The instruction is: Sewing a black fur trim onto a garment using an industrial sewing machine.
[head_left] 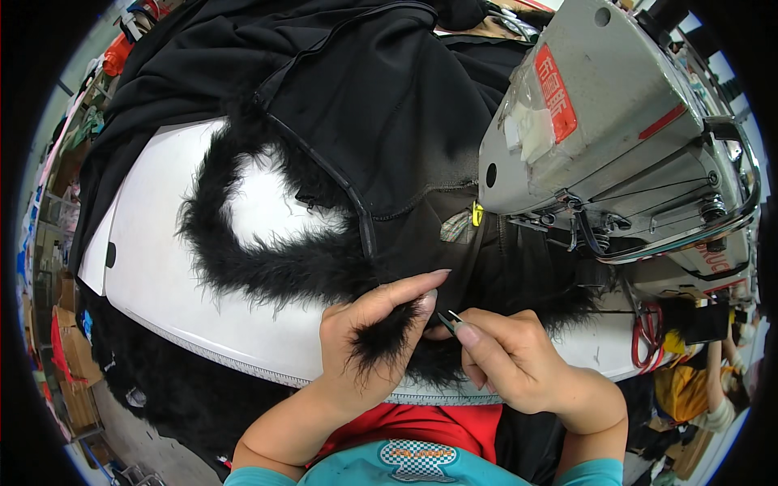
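Worktable (pixel 158 243) | left hand (pixel 359 314) holding fur (pixel 275 270) | right hand (pixel 512 356) gripping snips (pixel 446 322) pointing diagonally up-left

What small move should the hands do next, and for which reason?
Probably, the left hand should draw its fingers slightly back from the tool before the tool closes. The right hand holds this tool with its two tips parted, close beside those fingers, while the left hand grips black fur.
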A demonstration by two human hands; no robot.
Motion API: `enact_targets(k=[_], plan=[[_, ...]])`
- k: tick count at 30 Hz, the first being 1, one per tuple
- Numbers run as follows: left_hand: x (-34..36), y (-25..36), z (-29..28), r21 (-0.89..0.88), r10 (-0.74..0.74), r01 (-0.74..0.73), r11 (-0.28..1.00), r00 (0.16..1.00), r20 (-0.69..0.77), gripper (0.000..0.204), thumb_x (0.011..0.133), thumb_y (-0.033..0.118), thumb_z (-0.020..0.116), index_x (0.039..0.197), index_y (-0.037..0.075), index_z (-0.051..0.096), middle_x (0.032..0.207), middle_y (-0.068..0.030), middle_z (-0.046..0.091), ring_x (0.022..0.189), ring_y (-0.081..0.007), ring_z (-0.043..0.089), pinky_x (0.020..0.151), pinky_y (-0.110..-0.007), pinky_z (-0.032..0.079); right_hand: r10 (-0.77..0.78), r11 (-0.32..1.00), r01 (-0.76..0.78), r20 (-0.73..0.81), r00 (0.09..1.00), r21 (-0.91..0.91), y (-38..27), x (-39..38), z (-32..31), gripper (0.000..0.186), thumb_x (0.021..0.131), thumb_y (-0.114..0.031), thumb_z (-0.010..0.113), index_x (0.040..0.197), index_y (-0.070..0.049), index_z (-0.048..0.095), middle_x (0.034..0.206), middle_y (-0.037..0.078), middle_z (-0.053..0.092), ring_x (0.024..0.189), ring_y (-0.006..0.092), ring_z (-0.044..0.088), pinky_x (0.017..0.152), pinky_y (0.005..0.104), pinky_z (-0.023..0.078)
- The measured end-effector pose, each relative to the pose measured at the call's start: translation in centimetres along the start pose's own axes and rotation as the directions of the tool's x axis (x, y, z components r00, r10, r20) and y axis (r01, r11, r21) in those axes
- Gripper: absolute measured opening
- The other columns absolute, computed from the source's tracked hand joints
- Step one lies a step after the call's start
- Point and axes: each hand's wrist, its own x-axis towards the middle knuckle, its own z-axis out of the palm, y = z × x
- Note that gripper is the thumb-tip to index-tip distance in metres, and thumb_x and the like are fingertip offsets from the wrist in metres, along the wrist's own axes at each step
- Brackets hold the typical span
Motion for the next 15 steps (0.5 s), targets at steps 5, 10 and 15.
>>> enact_targets(k=[5,10,15], plan=[[0.05,0.00,0.06,0.002,-0.010,0.010,1.000,1.000,-0.002,0.019,0.082,0.002,0.052,0.100,-0.002,0.058,0.087,-0.0103,0.061,0.071,-0.0094,0.058,0.062,-0.024,0.054,0.001,1.000,-0.001,0.004,1.000,-0.020,0.10,-0.01,-0.09,0.017,0.085,-0.010,0.044,0.086,0.002,0.056,0.052,0.013,0.049,0.044,0.0241,0.053,0.040,0.0290,0.039],[0.00,-0.47,-0.13,0.030,-0.010,0.011,0.999,1.000,-0.010,0.019,0.081,0.003,0.055,0.099,0.000,0.059,0.087,-0.0101,0.063,0.072,-0.0086,0.058,0.063,-0.021,0.049,0.067,0.997,-0.067,-0.004,0.998,0.028,0.10,0.11,0.10,0.019,0.085,-0.014,0.047,0.083,0.002,0.056,0.051,0.011,0.047,0.042,0.0185,0.051,0.041,0.0266,0.037],[-0.07,-0.40,-0.06,0.079,-0.001,0.003,0.997,1.000,-0.017,0.020,0.080,0.003,0.057,0.099,0.001,0.060,0.089,-0.0096,0.064,0.072,-0.0080,0.059,0.064,-0.018,0.044,0.190,0.932,-0.202,0.068,0.979,0.300,0.24,0.16,0.08,0.027,0.087,-0.021,0.045,0.078,0.001,0.057,0.047,0.004,0.044,0.039,0.0080,0.041,0.039,0.0223,0.031]])
